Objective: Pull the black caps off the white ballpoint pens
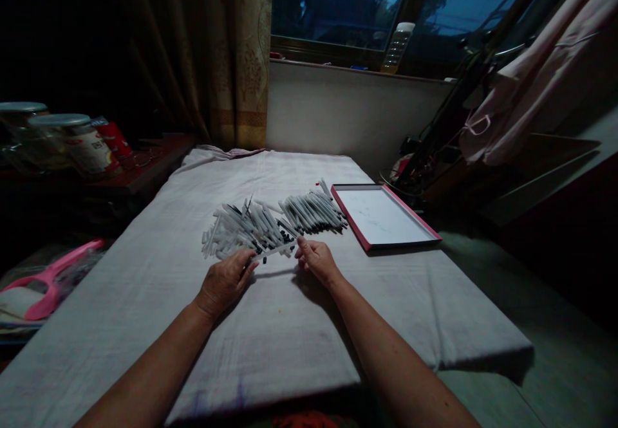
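Note:
A heap of several thin white pens with dark tips [270,222] lies on a table covered with a pale cloth [270,325]. My left hand [226,280] and my right hand [316,259] are at the near edge of the heap. Between them they pinch one white pen [276,250] by its two ends, held level just above the cloth. Both hands have their fingers curled closed on that pen.
A shallow white tray with a red rim [386,217] lies right of the heap. Jars [82,141] stand on a dark shelf at the left, a pink tool [53,280] below them. A bottle [396,47] stands on the windowsill; clothes [535,74] hang at the right.

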Available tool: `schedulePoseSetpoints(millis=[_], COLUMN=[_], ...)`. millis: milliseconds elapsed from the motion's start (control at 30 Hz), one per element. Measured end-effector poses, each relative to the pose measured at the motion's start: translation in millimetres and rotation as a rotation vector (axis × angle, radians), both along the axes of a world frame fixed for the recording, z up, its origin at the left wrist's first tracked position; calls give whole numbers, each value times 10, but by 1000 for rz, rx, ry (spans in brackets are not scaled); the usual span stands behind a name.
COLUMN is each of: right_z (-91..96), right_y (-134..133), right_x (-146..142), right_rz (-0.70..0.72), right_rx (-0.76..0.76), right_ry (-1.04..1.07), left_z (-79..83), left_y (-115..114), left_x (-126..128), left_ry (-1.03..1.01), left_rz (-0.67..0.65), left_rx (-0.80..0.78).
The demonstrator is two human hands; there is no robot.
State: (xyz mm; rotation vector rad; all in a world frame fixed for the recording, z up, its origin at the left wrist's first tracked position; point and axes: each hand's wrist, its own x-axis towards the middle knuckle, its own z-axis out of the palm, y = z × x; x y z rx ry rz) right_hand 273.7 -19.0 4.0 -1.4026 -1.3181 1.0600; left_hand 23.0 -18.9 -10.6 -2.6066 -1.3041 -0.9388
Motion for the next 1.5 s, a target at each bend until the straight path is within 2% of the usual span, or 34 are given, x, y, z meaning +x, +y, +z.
schedulePoseSetpoints(millis=[133, 300, 567, 800, 1000, 1167, 1233, 1367, 1500], right_z=[52, 109, 132, 180, 24, -86, -89, -27, 41], right_y=[-18, -21, -34, 88, 122, 165, 210, 322, 377], right_x=[-99, -107, -155, 132, 25, -2, 28, 45, -34], right_rz=[82, 41, -11, -202, -205, -321, -367, -427, -426], right_rx=[-108, -157, -92, 83, 131, 195, 193, 182, 127], right_ry=[66, 261, 310, 308, 147, -11, -129, -347, -591], left_z=[7, 18, 43, 135, 89, 69, 70, 86, 111], left_y=[-23, -23, -5, 100, 102, 98, 92, 66, 48], left_x=[28, 43, 77, -97, -83, -114, -105, -48, -9], left_ry=[19, 33, 56, -8, -60, -112, -73, 127, 214], left_rz=[-49, -50, 3, 87, 153, 259, 271, 281, 275], left_rx=[13, 6, -118, -260, -251, -168, -133, -72, -84])
